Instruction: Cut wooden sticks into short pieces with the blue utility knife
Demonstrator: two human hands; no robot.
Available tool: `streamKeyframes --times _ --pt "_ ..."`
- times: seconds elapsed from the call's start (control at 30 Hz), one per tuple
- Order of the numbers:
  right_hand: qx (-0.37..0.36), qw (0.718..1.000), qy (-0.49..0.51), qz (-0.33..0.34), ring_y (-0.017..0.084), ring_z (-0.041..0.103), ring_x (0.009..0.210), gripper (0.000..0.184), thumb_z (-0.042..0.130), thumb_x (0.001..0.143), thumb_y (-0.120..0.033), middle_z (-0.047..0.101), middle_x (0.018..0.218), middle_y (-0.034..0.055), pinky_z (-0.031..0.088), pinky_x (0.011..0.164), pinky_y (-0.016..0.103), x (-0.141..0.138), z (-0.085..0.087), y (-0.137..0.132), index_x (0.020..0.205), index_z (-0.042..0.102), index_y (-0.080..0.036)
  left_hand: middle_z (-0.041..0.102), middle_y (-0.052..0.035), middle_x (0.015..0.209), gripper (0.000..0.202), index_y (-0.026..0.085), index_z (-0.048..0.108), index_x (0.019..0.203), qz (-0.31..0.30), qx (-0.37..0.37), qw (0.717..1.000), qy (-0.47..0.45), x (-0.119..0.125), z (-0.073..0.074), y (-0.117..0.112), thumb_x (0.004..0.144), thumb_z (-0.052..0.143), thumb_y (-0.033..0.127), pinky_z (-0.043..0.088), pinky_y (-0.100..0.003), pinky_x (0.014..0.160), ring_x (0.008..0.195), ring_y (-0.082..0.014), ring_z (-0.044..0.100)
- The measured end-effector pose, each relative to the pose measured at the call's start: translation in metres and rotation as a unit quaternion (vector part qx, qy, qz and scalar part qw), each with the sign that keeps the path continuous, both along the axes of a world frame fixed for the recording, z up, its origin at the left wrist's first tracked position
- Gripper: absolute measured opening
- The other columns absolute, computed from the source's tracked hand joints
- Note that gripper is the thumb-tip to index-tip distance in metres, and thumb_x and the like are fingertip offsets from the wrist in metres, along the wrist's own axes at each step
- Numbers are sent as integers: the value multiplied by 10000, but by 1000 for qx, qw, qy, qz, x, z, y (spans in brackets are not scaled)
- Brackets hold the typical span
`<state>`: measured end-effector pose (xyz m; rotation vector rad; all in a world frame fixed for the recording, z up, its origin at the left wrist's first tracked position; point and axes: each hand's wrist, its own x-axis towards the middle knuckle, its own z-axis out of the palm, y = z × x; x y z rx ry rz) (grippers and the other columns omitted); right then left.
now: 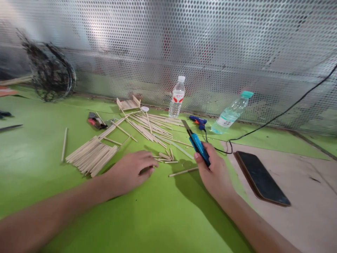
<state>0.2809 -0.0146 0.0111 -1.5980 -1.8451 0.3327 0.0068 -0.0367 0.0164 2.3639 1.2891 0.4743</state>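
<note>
My right hand (214,172) is wrapped round a blue box cutter (198,147), its blade extended and pointing up and away to the left. A single thin wooden stick (183,172) lies on the green surface by that hand, partly hidden behind it. My left hand (135,170) rests low over the surface, fingers loosely curved and thumb a little apart, with nothing visible in it. Just past its fingertips are several short cut stick pieces (167,156). Left of it lies a flat ladder-like stick structure (92,154) with a dense row of sticks.
Long loose sticks (150,126) spread behind my hands, near a small stick frame (129,103). Pliers (96,120), a blue glue gun (198,122) with a black cord, two bottles (177,100) (231,114) and a phone (262,177) surround them. Perforated metal (147,45) stands behind.
</note>
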Motion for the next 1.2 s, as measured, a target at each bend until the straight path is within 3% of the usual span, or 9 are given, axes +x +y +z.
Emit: streamKeyframes --times 0.1,0.27,0.37,0.47,0.6,0.8,1.0,1.2 --pt "12 1000 5 -13 189 560 599 287 474 971 -386 611 735 7 394 551 273 1 1 0 1179 550 -204 697 -46 1092 261 273 708 1120 -27 2 999 21 5 -1 -10 993 485 228 584 -451 897 1016 -214 644" --pt "-24 996 -81 21 206 599 679 192 518 900 -257 662 814 42 390 612 286 6 2 3 1071 584 -203 654 -85 1224 352 312 683 1224 77 46 995 31 -1 -6 3 941 542 158 553 -544 956 1121 -276 619" --pt "-56 987 -134 66 203 606 767 175 509 848 -152 677 928 64 384 660 282 14 2 8 998 584 -202 668 -99 1186 308 272 725 1167 106 47 992 50 -11 -6 17 938 560 150 566 -513 926 1072 -269 637" --pt "-89 977 -158 110 181 567 705 120 510 828 -127 655 843 45 344 625 270 20 3 13 902 568 -202 692 -85 1121 246 245 757 1099 97 30 993 53 -16 -6 22 968 553 203 584 -443 841 998 -240 650" --pt "-121 969 -172 127 169 528 626 65 539 820 -154 618 719 12 297 573 263 18 2 14 808 544 -217 702 -62 1085 228 247 767 1066 76 30 996 35 -15 -7 23 976 559 234 556 -397 849 979 -214 648" --pt "-109 975 -176 88 171 563 670 141 542 810 -117 663 807 33 308 597 254 -2 -1 2 912 583 -206 701 -48 1087 195 233 760 1020 35 26 999 12 -14 -9 26 965 573 225 528 -362 860 988 -197 648" --pt "-102 967 -183 142 163 535 641 151 581 782 -116 636 757 -11 284 579 256 3 5 -5 874 556 -235 692 -51 1025 211 213 737 987 29 6 999 22 -13 -7 25 974 527 223 522 -375 838 938 -198 636" --pt "-95 967 -171 162 159 544 680 226 564 755 -59 650 809 -13 291 594 257 3 5 -7 896 577 -235 673 -48 1000 159 206 727 965 23 -9 999 31 -2 -8 4 945 570 190 530 -356 818 921 -194 631"
